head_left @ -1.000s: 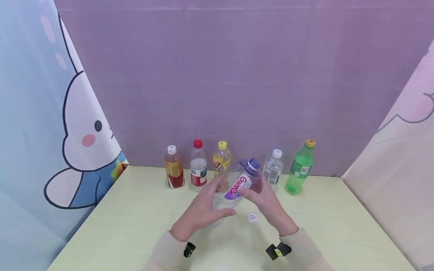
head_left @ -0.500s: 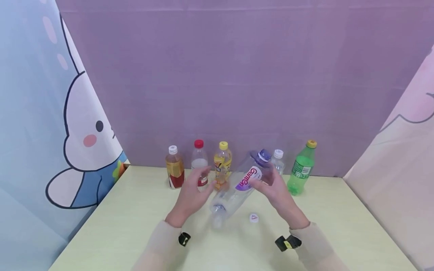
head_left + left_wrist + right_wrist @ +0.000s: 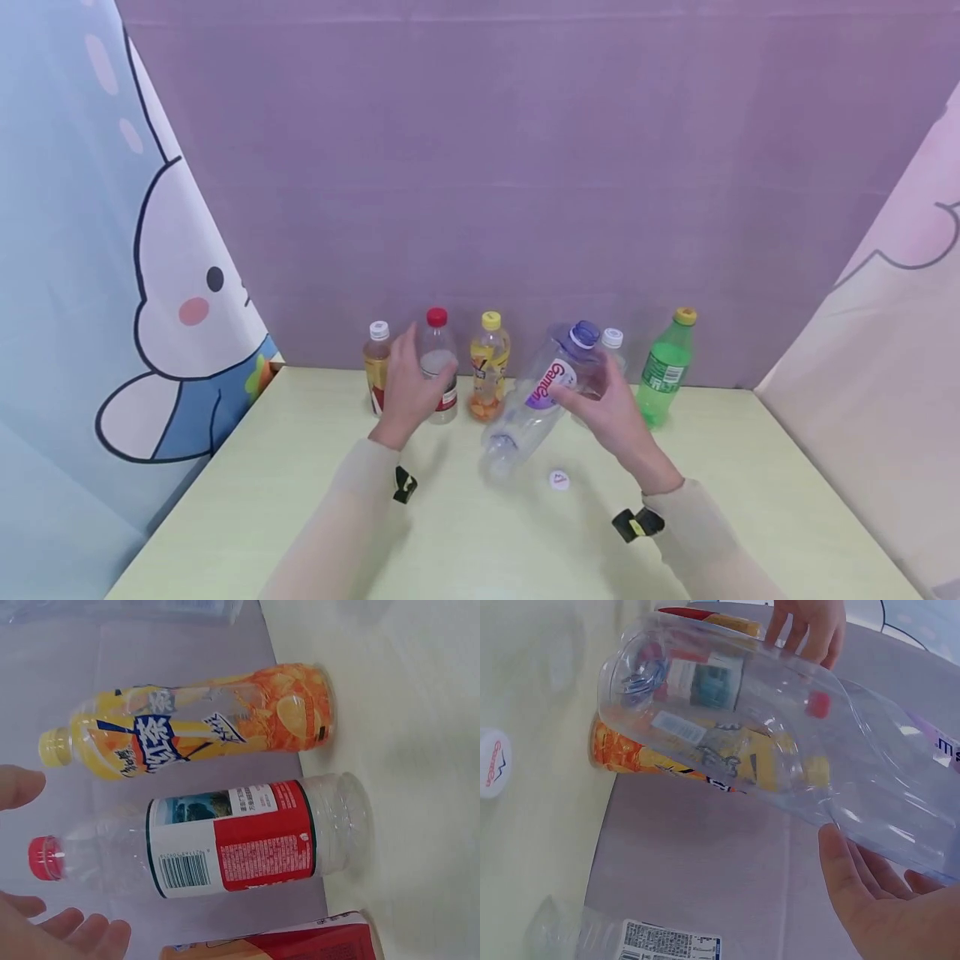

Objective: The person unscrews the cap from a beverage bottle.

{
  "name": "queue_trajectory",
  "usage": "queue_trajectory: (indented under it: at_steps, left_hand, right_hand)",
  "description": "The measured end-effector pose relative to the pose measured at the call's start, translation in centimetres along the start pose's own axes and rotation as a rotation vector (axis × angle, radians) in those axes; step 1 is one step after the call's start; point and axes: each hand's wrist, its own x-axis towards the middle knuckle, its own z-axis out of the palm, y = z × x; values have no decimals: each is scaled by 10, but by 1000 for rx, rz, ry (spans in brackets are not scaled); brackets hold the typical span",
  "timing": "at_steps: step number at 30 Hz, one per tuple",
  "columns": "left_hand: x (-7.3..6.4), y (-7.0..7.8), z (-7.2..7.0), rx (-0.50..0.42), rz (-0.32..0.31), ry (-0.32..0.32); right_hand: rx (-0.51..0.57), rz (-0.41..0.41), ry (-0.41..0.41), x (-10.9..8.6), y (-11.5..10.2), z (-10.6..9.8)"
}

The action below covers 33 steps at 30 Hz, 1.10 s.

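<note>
My right hand [image 3: 615, 417] grips a large clear plastic bottle [image 3: 536, 417] with a "Ganten" label, tilted with its blue-purple neck up and to the right. In the right wrist view the see-through bottle [image 3: 780, 742] fills much of the picture, my thumb and fingers [image 3: 840, 870] at its side. My left hand [image 3: 411, 385] is held out at a red-capped bottle [image 3: 442, 362], thumb and fingers spread to either side of it. The left wrist view shows this upright bottle [image 3: 232, 840] with a red and white label, my fingertips [image 3: 94, 930] close by its neck.
A white-capped tea bottle [image 3: 375, 367], a yellow-capped tea bottle [image 3: 489, 367], a smaller white-capped clear bottle [image 3: 613, 340] and a green bottle [image 3: 663, 371] stand along the table's back edge by the purple cloth [image 3: 480, 167]. A loose white cap [image 3: 558, 479] lies in front.
My left hand has let go of the large clear bottle and moved left and away to the red-capped bottle. The right hand has carried the large bottle slightly right and up.
</note>
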Motion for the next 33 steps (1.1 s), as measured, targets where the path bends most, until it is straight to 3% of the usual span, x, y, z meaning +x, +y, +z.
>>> queue_trajectory:
  at_steps: [5,10,17,25,33]
  left_hand:
    - [9,-2,1,-13,-88,-93]
    - [13,-10,6,-63,-130,-133]
    - [14,-15,11,-73,-170,-106]
    - [8,-12,9,-19,-181,-82]
    - [-3,-14,5,-71,-136,-79]
  right_hand:
    - [-30,6,22,5,4,-2]
    - [-51,21,35,11,8,-4]
    - [-73,55,39,22,12,-9]
    - [-119,90,40,34,17,-10]
    - [-154,114,39,48,15,-6]
